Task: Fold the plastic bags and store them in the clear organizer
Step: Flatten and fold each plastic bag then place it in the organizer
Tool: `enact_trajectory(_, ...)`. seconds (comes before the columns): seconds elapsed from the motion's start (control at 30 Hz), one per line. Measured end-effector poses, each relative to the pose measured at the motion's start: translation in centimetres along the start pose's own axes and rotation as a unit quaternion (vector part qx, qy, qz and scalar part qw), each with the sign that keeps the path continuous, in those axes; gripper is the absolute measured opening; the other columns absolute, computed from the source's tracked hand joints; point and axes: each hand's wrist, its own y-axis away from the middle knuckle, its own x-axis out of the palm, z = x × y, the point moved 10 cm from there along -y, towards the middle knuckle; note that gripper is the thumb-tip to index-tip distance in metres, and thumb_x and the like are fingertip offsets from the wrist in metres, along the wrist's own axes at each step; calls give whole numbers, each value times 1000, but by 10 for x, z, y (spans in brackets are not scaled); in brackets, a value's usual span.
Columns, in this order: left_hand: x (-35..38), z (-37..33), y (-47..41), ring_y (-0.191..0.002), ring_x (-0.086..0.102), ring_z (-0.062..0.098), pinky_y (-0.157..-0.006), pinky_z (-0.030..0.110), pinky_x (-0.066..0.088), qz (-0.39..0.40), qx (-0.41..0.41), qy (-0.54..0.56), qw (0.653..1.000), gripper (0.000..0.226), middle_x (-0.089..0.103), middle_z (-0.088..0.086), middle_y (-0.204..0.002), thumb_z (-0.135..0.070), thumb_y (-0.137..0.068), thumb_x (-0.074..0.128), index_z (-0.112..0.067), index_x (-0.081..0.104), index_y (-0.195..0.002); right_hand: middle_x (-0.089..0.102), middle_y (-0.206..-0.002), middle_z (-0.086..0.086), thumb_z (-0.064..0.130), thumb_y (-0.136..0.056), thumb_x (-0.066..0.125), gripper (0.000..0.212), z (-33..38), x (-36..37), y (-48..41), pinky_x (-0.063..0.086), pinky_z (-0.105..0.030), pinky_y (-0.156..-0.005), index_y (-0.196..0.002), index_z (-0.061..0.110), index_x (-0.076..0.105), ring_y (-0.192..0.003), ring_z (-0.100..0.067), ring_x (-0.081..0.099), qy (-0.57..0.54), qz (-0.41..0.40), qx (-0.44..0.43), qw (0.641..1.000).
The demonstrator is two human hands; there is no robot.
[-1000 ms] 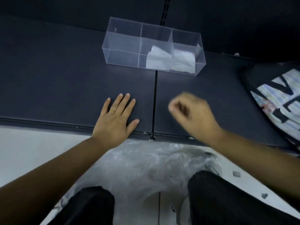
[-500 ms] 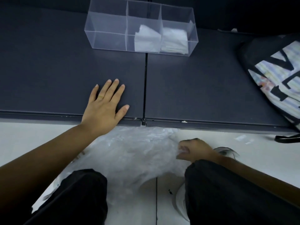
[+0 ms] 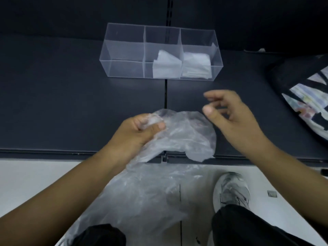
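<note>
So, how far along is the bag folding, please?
Done: folded white plastic bags sit in the middle and right compartments of the clear three-compartment organizer. In hand: the left hand grips a crumpled clear plastic bag over the dark shelf, not yet folded; the right hand is open beside it. Left: a heap of clear bags on the floor; the left compartment is empty.

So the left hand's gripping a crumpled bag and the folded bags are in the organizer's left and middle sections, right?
Not quite. The head view shows the folded bags in the organizer in its middle and right sections. The left hand does grip a crumpled bag.
</note>
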Motion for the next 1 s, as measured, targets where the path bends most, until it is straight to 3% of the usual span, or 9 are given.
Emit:
enact_trajectory(0.07, -17, -2, -3, -75, 67, 10, -66, 17, 52, -64, 23, 35, 997, 18, 75, 2, -89, -25, -87, 65, -13, 73, -98, 51, -119, 0, 58, -86, 56, 42, 2, -11, 11, 39, -9, -85, -116, 29, 53, -100, 7, 51, -52, -73, -3, 996)
enact_trajectory(0.23, -16, 2, 1, -72, 68, 6, -61, 15, 50, -70, 20, 84, 994, 17, 74, -3, -82, -22, -91, 61, -11, 72, -96, 34, -131, 19, 58, -73, 70, 61, 10, 47, 30, 31, -11, -101, -128, 48, 44, -127, 4, 35, 38, 74, -30, 996)
enact_trajectory(0.33, -13, 5, 7, -74, 71, 9, -59, 13, 50, -52, 5, 93, 994, 20, 76, -1, -85, -29, -90, 60, -15, 74, -92, 52, -113, 11, 35, -78, 67, 9, 13, 34, 15, 34, -6, -91, -87, 32, 67, -107, 6, 50, -12, -3, -27, 1000)
enact_trajectory(0.5, -63, 15, -4, -73, 71, 13, -66, 26, 53, -139, -63, 139, 978, 33, 75, 2, -80, -40, -88, 59, -16, 79, -76, 65, -67, 0, 45, -76, 64, 33, -12, 22, -1, 48, -19, -64, -62, 15, 67, -63, -11, 59, -199, 22, 89, 976)
enact_trajectory(0.63, -100, 27, -19, -67, 70, 13, -58, 27, 58, -204, -128, 290, 926, 22, 74, 2, -81, -32, -93, 60, -12, 69, -93, 74, -84, -9, 33, -73, 70, 21, -44, 41, 9, 56, -27, -63, -75, 13, 75, -73, -19, 70, -330, 30, 241, 912)
enact_trajectory(0.77, -146, -19, 7, -90, 59, 7, -89, 27, 51, -394, 80, 4, 916, 24, 59, -1, -112, -45, -92, 55, -24, 56, -103, 75, -86, -6, 19, -89, 62, 14, -66, 38, 16, 60, -33, -66, -94, 9, 71, -74, -17, 70, -332, -40, 309, 890)
enact_trajectory(0.83, -99, -62, 18, -124, 44, 3, -105, 17, 34, -266, 259, -177, 911, 57, 43, -12, -137, -62, -81, 57, -36, 43, -130, 74, -91, -9, 17, -92, 60, 17, -72, 40, 19, 56, -38, -77, -102, 6, 69, -78, -21, 69, -333, -48, 334, 880)
enact_trajectory(0.93, -10, -60, 18, -146, 5, 6, -115, 26, 4, -29, 323, -393, 861, 99, 12, -22, -156, -74, -63, 65, -44, 21, -147, 72, -104, -15, 16, -92, 61, 23, -76, 45, 24, 49, -40, -85, -110, 5, 67, -88, -26, 65, -345, -39, 370, 862)
enact_trajectory(1.0, 6, -61, 16, -146, 8, 10, -116, 27, -2, -13, 346, -411, 843, 78, 24, -13, -154, -55, -68, 74, -35, 46, -138, 72, -104, -15, 17, -91, 61, 28, -73, 50, 25, 54, -38, -77, -115, 4, 66, -85, -24, 67, -350, -26, 379, 856)
